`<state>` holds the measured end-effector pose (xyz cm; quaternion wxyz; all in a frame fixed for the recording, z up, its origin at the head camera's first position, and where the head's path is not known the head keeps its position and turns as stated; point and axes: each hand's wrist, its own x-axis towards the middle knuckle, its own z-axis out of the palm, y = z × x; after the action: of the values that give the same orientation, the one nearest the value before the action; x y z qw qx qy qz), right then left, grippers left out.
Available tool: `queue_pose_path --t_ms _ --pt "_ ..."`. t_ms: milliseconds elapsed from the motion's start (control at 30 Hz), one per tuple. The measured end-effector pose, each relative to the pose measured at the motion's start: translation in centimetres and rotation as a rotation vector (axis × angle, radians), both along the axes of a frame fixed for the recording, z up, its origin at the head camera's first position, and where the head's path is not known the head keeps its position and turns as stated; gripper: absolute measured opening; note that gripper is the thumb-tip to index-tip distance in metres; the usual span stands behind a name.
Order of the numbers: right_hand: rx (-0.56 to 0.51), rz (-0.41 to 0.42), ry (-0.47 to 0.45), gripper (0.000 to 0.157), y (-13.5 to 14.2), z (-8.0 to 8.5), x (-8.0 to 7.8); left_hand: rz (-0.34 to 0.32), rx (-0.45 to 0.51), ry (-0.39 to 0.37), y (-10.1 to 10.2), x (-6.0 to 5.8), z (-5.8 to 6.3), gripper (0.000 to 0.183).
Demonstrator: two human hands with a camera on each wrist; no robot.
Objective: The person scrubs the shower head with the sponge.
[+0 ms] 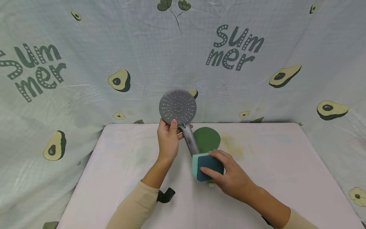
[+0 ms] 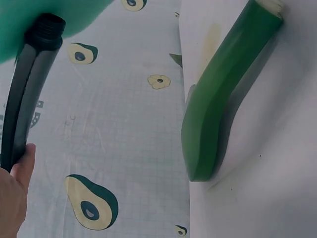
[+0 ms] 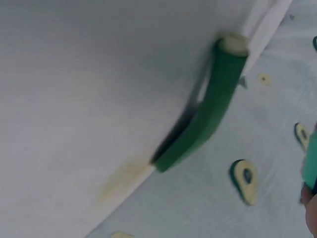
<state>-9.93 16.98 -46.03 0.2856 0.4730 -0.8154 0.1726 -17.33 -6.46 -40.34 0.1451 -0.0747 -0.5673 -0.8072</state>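
A grey shower head (image 1: 178,106) is held up over the table, its dotted spray face toward the head camera. My left hand (image 1: 168,140) grips it at the neck, thumb on the lower edge of the face. My right hand (image 1: 233,175) pinches a sponge (image 1: 211,167), light teal with a dark blue side, at the lower end of the handle (image 1: 191,140). In the left wrist view the threaded handle end (image 2: 47,29) overlaps the light side of the sponge. At the right edge of the right wrist view, only a strip of sponge (image 3: 311,161) shows.
A green object (image 1: 207,138) with a round head, bent handle and pale end lies on the white table (image 1: 128,152) behind the sponge. A black bent piece (image 1: 166,195) lies by my left sleeve, partly hidden. A printed cloth (image 1: 148,63) hangs behind the table.
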Motion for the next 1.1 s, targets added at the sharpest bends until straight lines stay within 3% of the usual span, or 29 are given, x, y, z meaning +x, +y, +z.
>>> queue_pose_path --t_ms 167,400,633,867,1100 --pt "-0.106 0.044 0.029 0.03 1.0 -0.4 -0.8 -0.008 0.005 0.002 0.1 0.0 0.1 0.028" --pt "0.044 0.029 0.154 0.035 -1.0 0.1 -0.4 0.031 -0.069 0.047 0.0 0.0 -0.1 0.031" --pt "0.069 -0.039 0.026 0.038 -0.7 0.7 -0.4 0.038 -0.14 0.048 -0.2 0.2 -0.5 0.037" --pt "-0.076 -0.103 0.045 0.038 1.2 1.1 -1.3 0.05 -0.222 -0.002 -0.4 0.6 -0.6 0.037" --pt "-0.192 -0.129 0.07 0.039 2.8 2.2 -2.4 0.028 -0.179 -0.032 -0.4 0.8 -0.4 0.042"
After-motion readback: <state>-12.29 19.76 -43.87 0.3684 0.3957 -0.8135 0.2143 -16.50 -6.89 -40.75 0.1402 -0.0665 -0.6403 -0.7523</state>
